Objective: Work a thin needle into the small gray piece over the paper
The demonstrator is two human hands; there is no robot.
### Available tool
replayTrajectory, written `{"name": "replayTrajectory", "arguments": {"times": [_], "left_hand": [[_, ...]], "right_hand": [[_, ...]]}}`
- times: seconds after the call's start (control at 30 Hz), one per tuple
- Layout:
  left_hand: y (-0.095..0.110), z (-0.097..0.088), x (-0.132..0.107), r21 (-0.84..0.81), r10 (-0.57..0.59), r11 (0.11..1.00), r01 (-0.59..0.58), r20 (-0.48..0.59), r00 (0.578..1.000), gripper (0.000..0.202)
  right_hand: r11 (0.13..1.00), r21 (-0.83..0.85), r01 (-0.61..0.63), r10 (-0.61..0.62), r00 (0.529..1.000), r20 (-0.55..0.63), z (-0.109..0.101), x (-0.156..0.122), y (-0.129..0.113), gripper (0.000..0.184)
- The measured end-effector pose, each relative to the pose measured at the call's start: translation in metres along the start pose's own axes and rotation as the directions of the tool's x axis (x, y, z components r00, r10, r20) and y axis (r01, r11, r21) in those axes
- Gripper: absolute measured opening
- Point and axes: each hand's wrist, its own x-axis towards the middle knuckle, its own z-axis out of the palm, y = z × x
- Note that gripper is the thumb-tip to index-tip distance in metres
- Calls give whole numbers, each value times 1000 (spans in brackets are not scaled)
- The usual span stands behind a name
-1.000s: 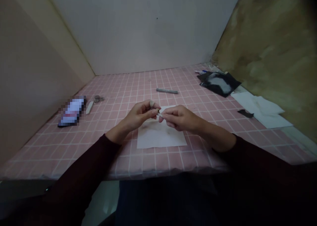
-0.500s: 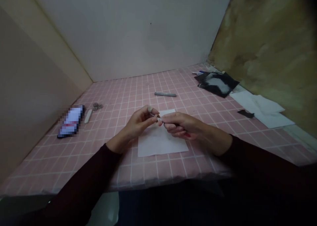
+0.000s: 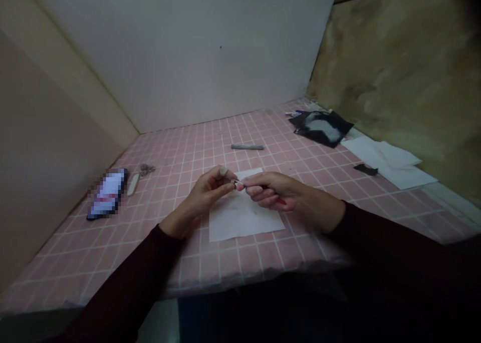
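Note:
My right hand (image 3: 276, 189) is closed around a slim tool; its red end (image 3: 281, 201) shows below the fingers, and a pale, thin tip points toward my left hand (image 3: 210, 187). The fingers of my left hand are pinched together at that tip, on something too small to name. A beige wrap (image 3: 223, 172) covers one left finger. Both hands meet just above a white sheet of paper (image 3: 246, 225) lying on the table, with faint grey smudges on it. The hands partly hide the sheet's upper part.
Beyond the hands lies a grey stick (image 3: 247, 146). On the left are a phone (image 3: 108, 193), a white strip (image 3: 133, 185) and a small metal item (image 3: 146, 169). At right are black sheets with white powder (image 3: 325, 127), white papers (image 3: 398, 175) and a black scrap (image 3: 366, 169).
The view has shifted slightly, so the table's things sit a little differently in it. Both hands keep their grips close together above the paper, with only slight finger movement.

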Motion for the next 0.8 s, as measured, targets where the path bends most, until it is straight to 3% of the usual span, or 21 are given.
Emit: {"name": "replayTrajectory", "arguments": {"times": [0.1,0.2,0.3,0.37,0.4,0.43,0.5,0.57,0.67,0.73,0.8], "left_hand": [[-1,-1,0,-18,7,1000,-7,2,1000,19],[-6,-3,0,-30,-23,999,22,-34,999,22],[-10,-5,1,8,-68,998,69,-58,996,20],[-11,-6,2,33,-94,995,96,-58,994,20],[-11,-6,2,40,-100,994,102,-52,994,20],[-11,-7,2,41,-99,994,101,-45,994,19],[-9,-6,2,23,-87,996,87,-22,996,19],[-7,-5,2,-11,-65,998,65,6,998,19],[-6,-4,1,-56,-23,998,24,31,999,20],[-6,-3,1,-68,-11,998,13,28,1000,20],[-7,-4,1,-50,-20,999,21,18,1000,20]], "right_hand": [[999,-39,16,-17,1000,-4,0,3,3,16],[938,-329,111,-139,988,-63,3,7,12,18],[663,-707,244,-433,896,-96,9,9,19,16],[531,-809,254,-535,840,-87,12,9,20,17],[558,-794,239,-512,853,-103,13,8,19,17],[641,-737,215,-444,887,-127,13,8,18,17],[839,-522,156,-263,955,-136,11,6,13,19],[953,-283,107,-136,987,-88,8,5,8,16],[990,-127,55,-59,998,-28,6,5,3,12],[979,-192,70,-78,996,-39,8,7,5,15],[921,-371,119,-157,985,-75,10,10,10,18]]}}
